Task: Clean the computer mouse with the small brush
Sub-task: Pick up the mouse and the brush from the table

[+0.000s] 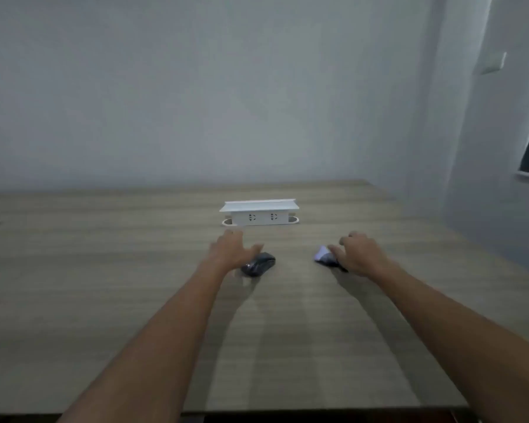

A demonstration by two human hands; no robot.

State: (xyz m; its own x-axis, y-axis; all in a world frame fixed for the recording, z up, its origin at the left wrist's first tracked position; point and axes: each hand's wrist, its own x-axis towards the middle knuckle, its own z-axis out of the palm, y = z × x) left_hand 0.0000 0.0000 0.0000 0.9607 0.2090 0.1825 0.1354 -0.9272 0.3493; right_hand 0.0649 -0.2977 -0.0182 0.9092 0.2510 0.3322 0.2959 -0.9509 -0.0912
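On the wood-grain laminate table [104, 300], a dark, rounded plastic computer mouse [259, 264] lies near the middle, tilted so its long axis runs from about 2 o'clock to 8 o'clock. The left hand [231, 250] hovers at the mouse's 10 o'clock side, fingers spread and loose, the thumb reaching over the mouse's far end; whether it touches is too blurred to tell. At 3 o'clock from the mouse, well apart, the right hand [361, 254] is curled down over a small blurred object with a white end and a darker body [324, 256], probably the small brush; the fingertips sit on it, but whether they grip it I cannot tell. At 12 o'clock from both hands stands a white rectangular pop-up socket box [259, 213] with its lid raised, showing two outlets on its front. No container is in view.
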